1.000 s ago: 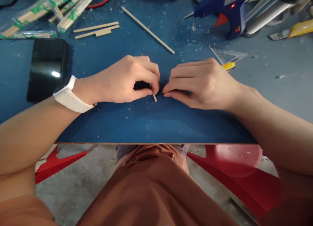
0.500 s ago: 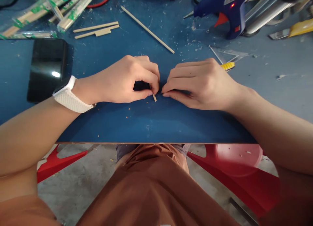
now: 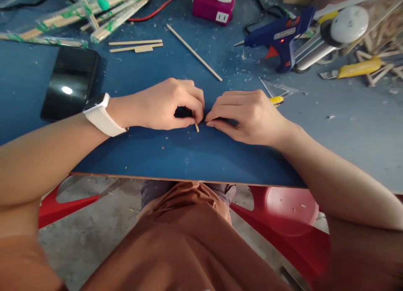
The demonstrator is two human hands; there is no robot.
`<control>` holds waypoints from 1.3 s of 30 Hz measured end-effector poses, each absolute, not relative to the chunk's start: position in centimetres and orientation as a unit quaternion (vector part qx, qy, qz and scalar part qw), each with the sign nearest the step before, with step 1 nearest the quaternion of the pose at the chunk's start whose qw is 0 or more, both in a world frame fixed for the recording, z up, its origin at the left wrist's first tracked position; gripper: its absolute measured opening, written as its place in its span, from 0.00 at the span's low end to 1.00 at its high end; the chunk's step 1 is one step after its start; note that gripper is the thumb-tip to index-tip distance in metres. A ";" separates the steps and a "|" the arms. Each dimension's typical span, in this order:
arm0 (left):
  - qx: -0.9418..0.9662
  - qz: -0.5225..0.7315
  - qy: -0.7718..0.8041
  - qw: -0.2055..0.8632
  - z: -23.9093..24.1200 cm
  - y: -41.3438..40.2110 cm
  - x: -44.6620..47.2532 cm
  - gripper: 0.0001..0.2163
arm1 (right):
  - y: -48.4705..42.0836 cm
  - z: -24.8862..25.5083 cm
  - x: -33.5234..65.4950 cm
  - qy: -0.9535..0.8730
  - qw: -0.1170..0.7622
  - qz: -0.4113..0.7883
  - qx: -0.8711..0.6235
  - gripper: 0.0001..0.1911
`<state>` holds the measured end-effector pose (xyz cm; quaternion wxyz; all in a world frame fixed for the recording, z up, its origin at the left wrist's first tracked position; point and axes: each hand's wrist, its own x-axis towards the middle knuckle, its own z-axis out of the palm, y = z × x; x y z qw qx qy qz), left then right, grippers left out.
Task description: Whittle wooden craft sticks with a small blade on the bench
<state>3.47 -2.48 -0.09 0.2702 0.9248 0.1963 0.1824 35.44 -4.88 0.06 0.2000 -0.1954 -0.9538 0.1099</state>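
Note:
My left hand, with a white-strapped watch on its wrist, pinches a short wooden stick between thumb and fingertips. The stick's lower end pokes out below the thumb, just over the blue table. Close by on the right, my right hand has thumb and forefinger pressed together, and whatever may be between them is too small to make out. A small gap separates the two hands. Behind them a long thin stick lies slantwise. Two more sticks, one with a small wooden piece against it, lie at left.
A black phone-like device lies at left, near bagged sticks. Toward the back right are a blue glue gun, a yellow cutter and a clear set square. A purple power socket stands at the back.
The camera view has shifted and turned slightly, showing more of the table's far side. Both hands keep nearly the same pinched poses, and the short stick stays in my left hand.

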 end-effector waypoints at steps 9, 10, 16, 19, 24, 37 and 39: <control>0.921 0.195 0.179 0.287 -0.7 -2.3 3.5 0.11 | -4.8 0.0 35.7 -0.950 0.212 0.121 -0.194 0.10; 0.921 0.194 0.177 0.288 -0.7 -2.3 3.5 0.11 | -4.8 0.0 35.7 -0.951 0.215 0.117 -0.189 0.10; 0.924 0.196 0.170 0.281 -0.9 -2.4 3.6 0.11 | -4.9 -0.1 35.4 -0.953 0.244 0.080 -0.158 0.07; 0.923 0.199 0.169 0.283 -1.0 -2.4 3.6 0.11 | -4.9 -0.1 35.4 -0.953 0.245 0.080 -0.158 0.07; 0.921 0.202 0.176 0.281 -0.9 -2.5 3.6 0.11 | -4.9 -0.3 35.7 -0.953 0.222 0.092 -0.183 0.09; 0.922 0.202 0.152 0.292 -0.6 -2.2 3.6 0.18 | -4.7 0.1 35.4 -0.963 0.192 0.106 -0.159 0.14; 0.920 0.207 0.154 0.294 -0.7 -2.2 3.5 0.19 | -4.6 0.2 35.4 -0.963 0.196 0.109 -0.152 0.14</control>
